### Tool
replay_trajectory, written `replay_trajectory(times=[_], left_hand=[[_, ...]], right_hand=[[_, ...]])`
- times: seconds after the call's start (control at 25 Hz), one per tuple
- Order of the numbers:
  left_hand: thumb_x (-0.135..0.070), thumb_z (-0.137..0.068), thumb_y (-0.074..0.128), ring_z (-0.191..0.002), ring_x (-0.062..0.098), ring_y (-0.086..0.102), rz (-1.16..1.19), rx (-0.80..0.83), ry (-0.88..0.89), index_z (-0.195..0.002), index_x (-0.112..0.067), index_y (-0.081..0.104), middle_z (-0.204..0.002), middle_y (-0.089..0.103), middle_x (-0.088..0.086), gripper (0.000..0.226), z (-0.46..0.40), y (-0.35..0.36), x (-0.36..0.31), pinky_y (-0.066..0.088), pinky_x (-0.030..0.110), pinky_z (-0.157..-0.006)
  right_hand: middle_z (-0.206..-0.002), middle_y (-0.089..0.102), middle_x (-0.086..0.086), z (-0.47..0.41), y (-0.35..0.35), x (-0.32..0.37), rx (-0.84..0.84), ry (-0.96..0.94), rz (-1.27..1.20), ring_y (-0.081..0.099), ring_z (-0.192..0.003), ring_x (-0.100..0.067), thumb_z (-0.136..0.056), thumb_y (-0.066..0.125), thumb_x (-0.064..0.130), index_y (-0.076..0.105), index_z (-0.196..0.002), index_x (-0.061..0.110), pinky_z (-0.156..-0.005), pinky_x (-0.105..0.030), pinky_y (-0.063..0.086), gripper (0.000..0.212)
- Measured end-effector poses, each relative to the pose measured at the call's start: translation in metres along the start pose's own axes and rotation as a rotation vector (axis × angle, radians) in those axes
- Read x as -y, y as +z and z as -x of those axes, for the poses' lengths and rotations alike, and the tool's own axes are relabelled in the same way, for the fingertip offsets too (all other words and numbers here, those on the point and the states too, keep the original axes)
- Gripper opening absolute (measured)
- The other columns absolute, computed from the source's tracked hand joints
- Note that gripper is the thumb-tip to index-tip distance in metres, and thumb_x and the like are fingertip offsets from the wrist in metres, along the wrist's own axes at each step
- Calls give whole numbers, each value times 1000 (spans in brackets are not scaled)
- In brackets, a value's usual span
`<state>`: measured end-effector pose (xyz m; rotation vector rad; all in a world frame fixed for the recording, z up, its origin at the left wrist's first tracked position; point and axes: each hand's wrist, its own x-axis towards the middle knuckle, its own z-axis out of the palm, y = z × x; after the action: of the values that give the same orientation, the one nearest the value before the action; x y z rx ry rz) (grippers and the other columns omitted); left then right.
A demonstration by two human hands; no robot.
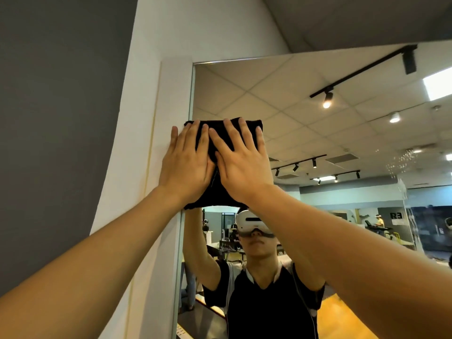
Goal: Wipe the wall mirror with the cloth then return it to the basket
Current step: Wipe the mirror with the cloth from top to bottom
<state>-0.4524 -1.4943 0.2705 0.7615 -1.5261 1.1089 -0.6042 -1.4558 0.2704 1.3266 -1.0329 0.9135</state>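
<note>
Right, both your arms were raised up and forward, forearms converging toward the upper left part of the wall mirror (305,99). Your left hand (187,165) lay flat, fingers straight and spread, palm pressed on the left half of the cloth (216,192); its outer fingers overhung the cloth onto the white frame (175,94) beside the glass. Your right hand (241,165) was flat too, fingers straight and fanned up and left, pressed on the right half of the cloth. Neither hand curled around anything: both open-palmed, just pressing. The two hands touched along their inner edges, right index side slightly over the left.

Cloth: black, folded into a roughly rectangular pad, matte, slightly fuzzy edges. A thin pale thread or seam line showed on the strip visible between your wrists. It sat flat against the mirror, close to the left edge, its left corner reaching the frame line, well below the top edge of the glass.

Orientation: long axis ran roughly vertical, top edge near level just above your fingertips, bottom edge below your wrists. Slight tilt, hard to judge with the wide-angle distortion.

Mirror showed your reflection with arms raised, a white headset (253,222) and dark top, plus ceiling track lights (327,99).
</note>
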Motion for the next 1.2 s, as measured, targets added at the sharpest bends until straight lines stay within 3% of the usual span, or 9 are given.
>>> replay_trajectory(times=[0.2,0.56,1.0,1.2], left_hand=[[-40,-97,15,-149,34,28,-17,-14,-8,-155,-3,30,-158,34,21,70,-52,1,14,8,52,-126],[-33,-103,28,-148,30,27,-5,-23,-17,-157,-7,26,-158,32,15,60,-128,4,35,5,51,-126],[-29,-105,28,-144,32,34,61,-10,-39,-154,-10,29,-155,36,16,53,-180,-2,44,4,53,-125],[-26,-107,29,-146,38,25,77,10,-76,-155,-9,27,-157,33,18,52,-177,-7,35,17,49,-121]], right_hand=[[-165,28,-8,-52,0,-17,-28,11,7,12,-156,-34,-106,28,38,32,-158,30,-125,-58,6,53],[-165,28,-5,-126,-6,-40,-42,16,12,13,-155,-32,-108,27,39,29,-158,35,-125,-57,4,51],[-162,34,-2,-185,-9,-57,-61,-3,37,19,-152,-27,-106,24,39,34,-156,34,-124,-55,9,52],[-161,35,0,-183,-10,-60,-49,1,10,20,-151,-25,-104,24,39,34,-156,35,-125,-52,8,53]])
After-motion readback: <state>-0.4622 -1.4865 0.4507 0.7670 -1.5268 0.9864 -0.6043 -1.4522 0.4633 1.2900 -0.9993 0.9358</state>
